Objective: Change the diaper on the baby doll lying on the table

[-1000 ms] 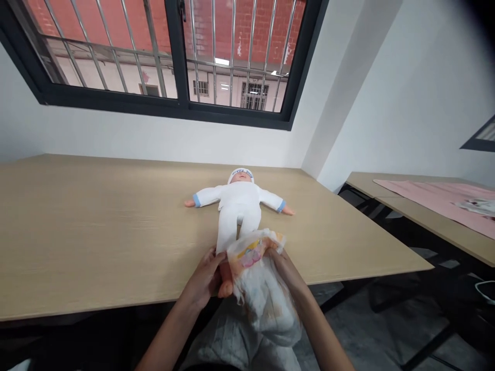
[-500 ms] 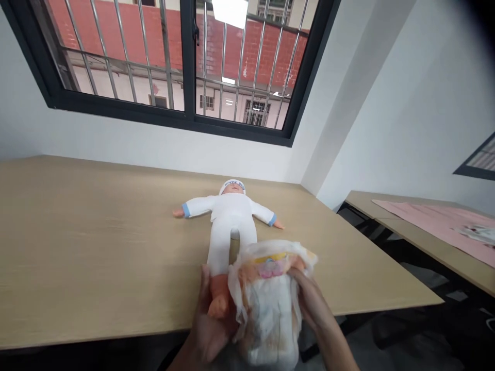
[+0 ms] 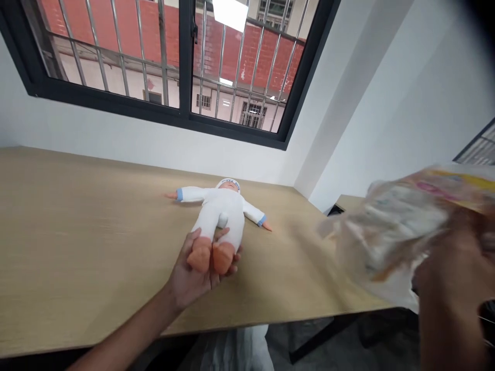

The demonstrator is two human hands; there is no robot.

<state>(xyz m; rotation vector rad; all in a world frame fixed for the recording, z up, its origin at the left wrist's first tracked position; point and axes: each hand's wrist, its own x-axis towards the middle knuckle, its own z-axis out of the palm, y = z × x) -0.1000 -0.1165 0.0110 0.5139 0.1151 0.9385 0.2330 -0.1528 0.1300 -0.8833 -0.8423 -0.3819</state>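
A baby doll [image 3: 226, 203] in a white suit with blue cuffs and a white cap lies on its back on the wooden table [image 3: 116, 247]. Its arms are spread and its orange feet point toward me. My left hand [image 3: 201, 265] is wrapped under and around both feet, with fingertips showing between and beside the legs. Off to the right, my right hand [image 3: 456, 268] grips a crinkled plastic pack of diapers [image 3: 402, 221] with pink and yellow print. The pack and this hand are smeared by motion, and some fingers are hidden.
Behind the table is a white wall with a dark-framed, barred window [image 3: 185, 118]. Another table [image 3: 348, 202] stands at the right, largely covered by the pack. The near table edge runs across the bottom, with dark table legs [image 3: 317, 340] below it.
My right hand has swung the pack from in front of the doll's legs far to the right and up. My left hand has gone from beside one foot to holding both feet.
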